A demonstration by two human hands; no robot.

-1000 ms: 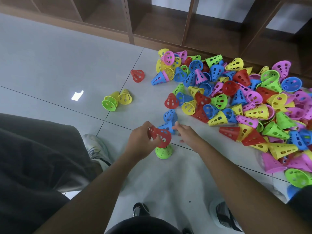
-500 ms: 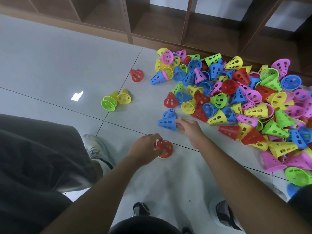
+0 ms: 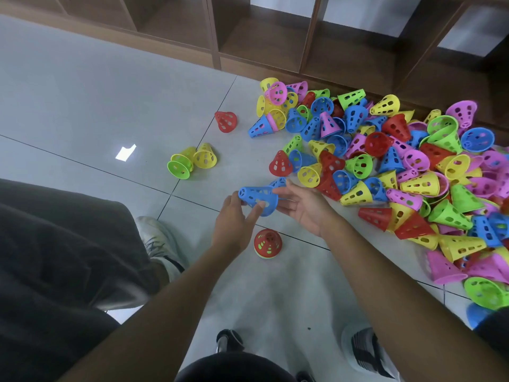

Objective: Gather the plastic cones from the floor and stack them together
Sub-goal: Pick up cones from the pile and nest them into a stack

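Note:
A blue perforated cone point(image 3: 257, 198) lies sideways in the air between my two hands, tip to the left. My left hand point(image 3: 234, 224) pinches its tip and lower rim. My right hand point(image 3: 304, 206) touches its wide end with fingers spread. Below them a red cone point(image 3: 267, 243) stands upright on the floor, stacked over a green one. Another blue cone point(image 3: 278, 183) lies just behind the held one. A big heap of cones point(image 3: 399, 166) in several colours covers the floor to the right.
A red cone point(image 3: 226, 121) lies alone at the back. A green cone point(image 3: 179, 168) and a yellow cone point(image 3: 205, 155) lie together to the left. Wooden shelving point(image 3: 275, 31) runs along the back. My shoe point(image 3: 158, 241) and dark trouser leg are at left.
My left hand set the red cone down over the green one and let go. My right hand picked a blue cone off the floor, and both hands now hold it.

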